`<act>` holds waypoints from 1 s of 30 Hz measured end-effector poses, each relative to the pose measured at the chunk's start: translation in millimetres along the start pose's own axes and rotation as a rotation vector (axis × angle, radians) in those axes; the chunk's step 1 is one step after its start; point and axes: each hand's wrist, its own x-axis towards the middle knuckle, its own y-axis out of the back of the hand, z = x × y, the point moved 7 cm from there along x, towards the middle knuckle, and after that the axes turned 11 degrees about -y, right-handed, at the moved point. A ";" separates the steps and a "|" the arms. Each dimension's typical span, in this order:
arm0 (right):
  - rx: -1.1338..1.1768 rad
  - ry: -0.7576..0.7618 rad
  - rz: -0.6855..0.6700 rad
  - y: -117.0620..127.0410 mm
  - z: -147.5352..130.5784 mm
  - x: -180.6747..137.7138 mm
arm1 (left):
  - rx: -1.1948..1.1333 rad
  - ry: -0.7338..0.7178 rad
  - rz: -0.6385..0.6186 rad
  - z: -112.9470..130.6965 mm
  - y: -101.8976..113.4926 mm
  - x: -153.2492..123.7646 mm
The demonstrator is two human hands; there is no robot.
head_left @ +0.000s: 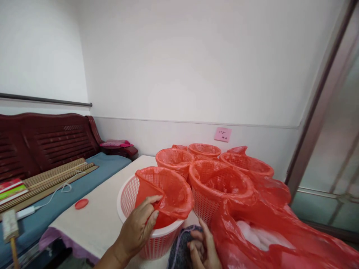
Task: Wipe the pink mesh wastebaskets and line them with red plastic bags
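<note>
Left hand (138, 221) is pinching the bag (176, 188), probably light, slippery, tearable, best gripped by its eight-o'clock edge; right hand (204, 247) is half-curling, hold unclear.

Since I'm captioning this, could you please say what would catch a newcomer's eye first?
The red-lined baskets near the wall stand out most. In front, the left hand touches a red bag partly lining a white-rimmed basket, with the right hand by a dark grey item.
</note>
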 end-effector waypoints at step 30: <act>-0.234 0.694 -0.180 -52.8 -189.1 -13.1 | -0.270 0.217 0.282 -17.6 18.3 0.6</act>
